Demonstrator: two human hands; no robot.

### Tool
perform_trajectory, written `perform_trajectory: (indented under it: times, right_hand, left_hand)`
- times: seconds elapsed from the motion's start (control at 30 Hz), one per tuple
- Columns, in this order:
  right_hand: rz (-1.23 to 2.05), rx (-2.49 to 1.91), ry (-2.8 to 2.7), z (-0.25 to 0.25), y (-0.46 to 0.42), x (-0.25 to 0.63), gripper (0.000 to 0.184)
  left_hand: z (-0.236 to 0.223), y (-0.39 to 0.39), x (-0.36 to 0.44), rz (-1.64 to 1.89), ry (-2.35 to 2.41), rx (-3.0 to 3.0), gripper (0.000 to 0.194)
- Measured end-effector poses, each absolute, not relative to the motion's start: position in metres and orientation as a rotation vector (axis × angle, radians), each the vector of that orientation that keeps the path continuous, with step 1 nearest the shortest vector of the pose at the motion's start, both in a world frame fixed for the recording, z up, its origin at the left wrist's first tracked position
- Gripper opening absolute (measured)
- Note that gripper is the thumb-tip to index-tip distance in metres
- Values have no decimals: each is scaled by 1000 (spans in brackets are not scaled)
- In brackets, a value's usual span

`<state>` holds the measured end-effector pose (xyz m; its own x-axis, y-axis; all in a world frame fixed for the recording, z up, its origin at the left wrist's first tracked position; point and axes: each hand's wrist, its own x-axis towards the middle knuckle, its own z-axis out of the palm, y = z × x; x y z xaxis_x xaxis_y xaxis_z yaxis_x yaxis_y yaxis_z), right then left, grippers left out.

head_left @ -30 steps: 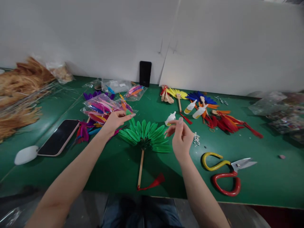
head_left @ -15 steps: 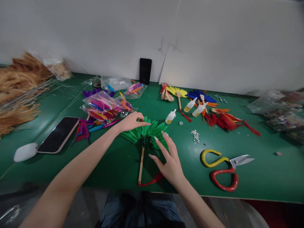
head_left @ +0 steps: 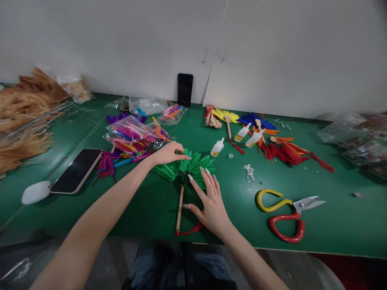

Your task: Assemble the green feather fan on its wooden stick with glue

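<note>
A green feather fan (head_left: 193, 165) with a wooden stick handle (head_left: 179, 209) and a red tassel (head_left: 189, 231) lies on the green table (head_left: 151, 201). My left hand (head_left: 169, 153) pinches a green feather at the fan's upper left edge. My right hand (head_left: 208, 197) lies flat with fingers spread over the fan's lower right part, beside the handle.
Bags of coloured feathers (head_left: 133, 135) and a phone (head_left: 75, 171) lie left. Glue bottles (head_left: 217, 148), finished fans (head_left: 256, 125), red feathers (head_left: 290, 153), white beads (head_left: 249, 172) and scissors (head_left: 284, 217) lie right. Straw bundles (head_left: 24, 117) fill the far left. A second phone (head_left: 185, 89) leans on the wall.
My left hand moved from the feather bags to the fan's edge with a green feather. My right hand came down from the air and now rests flat on the fan.
</note>
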<state>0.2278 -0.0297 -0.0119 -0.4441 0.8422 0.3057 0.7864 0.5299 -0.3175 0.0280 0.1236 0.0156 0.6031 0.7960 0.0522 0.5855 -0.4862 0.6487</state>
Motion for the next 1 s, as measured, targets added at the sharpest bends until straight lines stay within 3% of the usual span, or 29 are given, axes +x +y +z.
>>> perform_trajectory:
  times: [0.57,1.0]
  right_hand:
    - [103,-1310,-2478,-7,-16,213,57]
    - [147,-1310,-2472,-8,-14,212,51]
  left_hand:
    - [5,120,21,555,1196,2185,46]
    - [5,124,11,775,1414,2139,30]
